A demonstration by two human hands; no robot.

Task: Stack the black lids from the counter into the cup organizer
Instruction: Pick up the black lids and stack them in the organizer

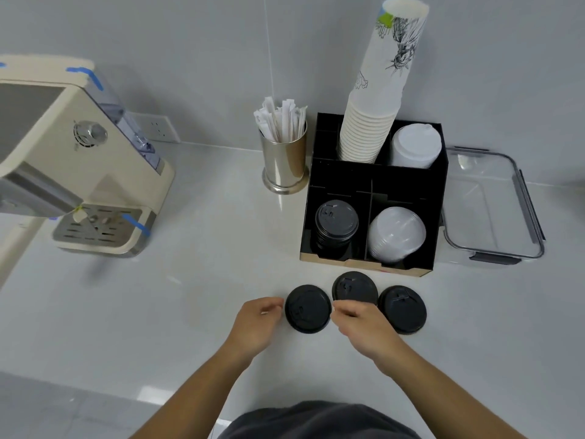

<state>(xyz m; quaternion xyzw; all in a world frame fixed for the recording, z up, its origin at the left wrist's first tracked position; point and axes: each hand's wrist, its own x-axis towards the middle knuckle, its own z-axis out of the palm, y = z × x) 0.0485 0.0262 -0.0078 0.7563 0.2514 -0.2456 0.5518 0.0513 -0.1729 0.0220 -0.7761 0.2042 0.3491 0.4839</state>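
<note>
- flanking the left lid (307,308) on the white counter (190,296): left hand (258,324) at its left edge, right hand (357,321) at its right edge.
- left fingers (272,307) curled, tips at or just beside the rim; cannot tell whether actually touching.
- right fingers (343,310) bent and drawn close together at the opposite rim, thumb side toward the lid; real grip not clear either.
- lying flat on the counter, not lifted, with sip-hole side up.
- two more loose black lids on the counter: middle lid (354,286) a little farther back, partly hidden by the right hand; right lid (402,308) just beside that hand.
- all three close together in front of the black organizer (373,172).
- front left compartment: stack of black lids (336,221) already inside.
- front right compartment: clear dome lids (395,232).
- back right compartment: white lids (415,147).
- back, next to those: tall, leaning stack of paper cups (380,99).
- left of the organizer: metal cup (285,163) full of wrapped straws.
- right of the organizer: clear lidded container (490,204).
- far left: cream coffee machine (63,160) with strips of blue tape.
</note>
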